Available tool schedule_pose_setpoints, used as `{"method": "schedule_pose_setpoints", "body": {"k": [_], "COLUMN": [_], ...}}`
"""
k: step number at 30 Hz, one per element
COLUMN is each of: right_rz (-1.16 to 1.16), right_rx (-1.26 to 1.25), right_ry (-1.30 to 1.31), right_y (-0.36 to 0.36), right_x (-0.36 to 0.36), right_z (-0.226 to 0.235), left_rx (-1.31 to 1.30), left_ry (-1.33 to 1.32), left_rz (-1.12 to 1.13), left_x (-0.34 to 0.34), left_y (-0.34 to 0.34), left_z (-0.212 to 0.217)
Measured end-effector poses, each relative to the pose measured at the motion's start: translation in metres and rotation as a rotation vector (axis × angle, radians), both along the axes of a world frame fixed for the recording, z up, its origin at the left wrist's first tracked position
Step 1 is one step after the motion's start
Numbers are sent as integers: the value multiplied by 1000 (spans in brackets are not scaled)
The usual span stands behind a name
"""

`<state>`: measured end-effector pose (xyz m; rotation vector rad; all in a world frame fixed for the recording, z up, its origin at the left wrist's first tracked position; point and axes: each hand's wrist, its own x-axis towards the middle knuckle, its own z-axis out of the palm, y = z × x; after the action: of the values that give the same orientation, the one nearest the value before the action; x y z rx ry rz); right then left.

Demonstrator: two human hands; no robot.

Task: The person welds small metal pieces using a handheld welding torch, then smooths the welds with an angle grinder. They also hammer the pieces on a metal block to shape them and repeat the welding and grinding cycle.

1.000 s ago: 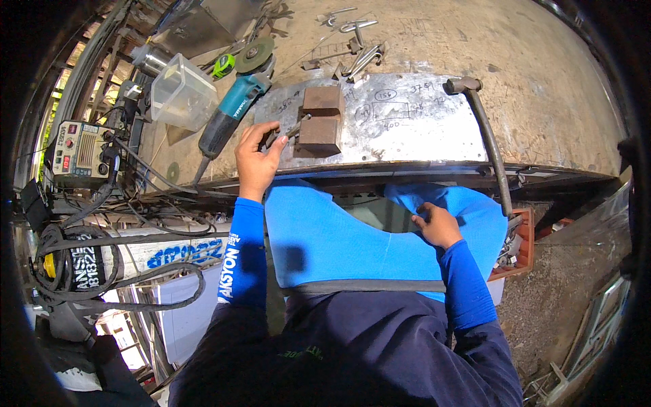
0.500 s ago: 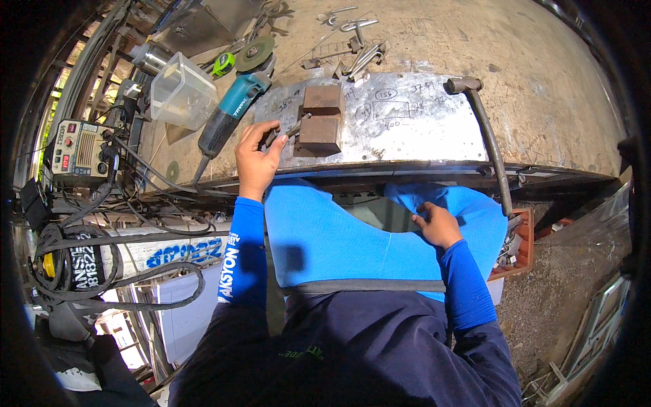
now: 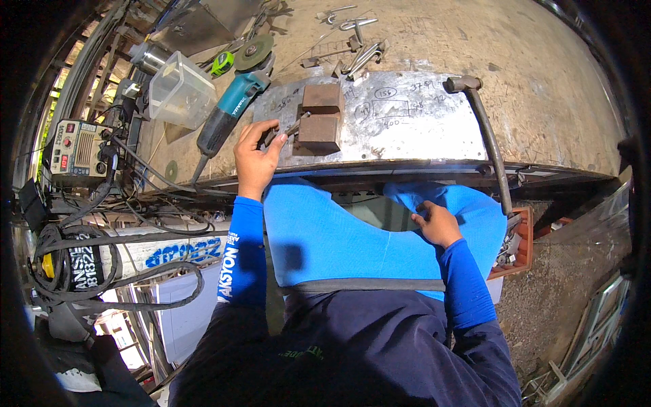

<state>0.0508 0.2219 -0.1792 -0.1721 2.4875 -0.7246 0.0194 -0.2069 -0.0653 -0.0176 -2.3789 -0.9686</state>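
My left hand [image 3: 256, 159] reaches onto the bench and pinches a short, thin metal piece [image 3: 293, 127] between thumb and fingers. The far end of this piece sits at the gap between two brown steel blocks [image 3: 319, 131], which stand one behind the other. Beneath the blocks lies a shiny metal plate [image 3: 407, 139] marked with handwriting and a sketched rectangle. My right hand [image 3: 439, 226] rests on the blue cloth [image 3: 468, 203] over my leg, fingers loosely bent and thumb apart, with nothing visible in it.
A teal and black angle grinder [image 3: 234, 102] lies left of the blocks, near a clear plastic bin [image 3: 182, 91] and green tape measure [image 3: 222, 64]. A hammer [image 3: 483, 129] overhangs the bench edge at right. Bent metal pieces [image 3: 363, 57] lie farther back. Cables [image 3: 122, 271] coil at left.
Hardly anything differs. The view has shifted very slightly; my left hand keeps its pinch on the metal piece beside the blocks, and my right hand stays on my leg.
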Motion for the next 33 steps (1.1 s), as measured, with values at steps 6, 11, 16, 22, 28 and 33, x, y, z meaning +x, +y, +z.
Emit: {"method": "schedule_pose_setpoints", "body": {"k": [6, 11, 16, 22, 28, 33], "right_rz": [0, -8, 6, 17, 18, 19], "right_rx": [8, -15, -4, -18, 0, 6], "right_ry": [10, 3, 26, 43, 36, 22], "right_y": [-1, 0, -2, 4, -1, 1], "right_x": [0, 1, 0, 1, 1, 0], "right_z": [6, 4, 3, -13, -10, -9], "left_rx": [8, 69, 155, 132, 154, 189], "left_ry": [-7, -42, -36, -99, -59, -4], "left_rz": [-1, -3, -9, 0, -45, -57], "left_x": [0, -1, 0, 0, 4, 2], "left_y": [-1, -5, -8, -7, -13, -9], "left_z": [0, -4, -8, -5, -6, -6]}}
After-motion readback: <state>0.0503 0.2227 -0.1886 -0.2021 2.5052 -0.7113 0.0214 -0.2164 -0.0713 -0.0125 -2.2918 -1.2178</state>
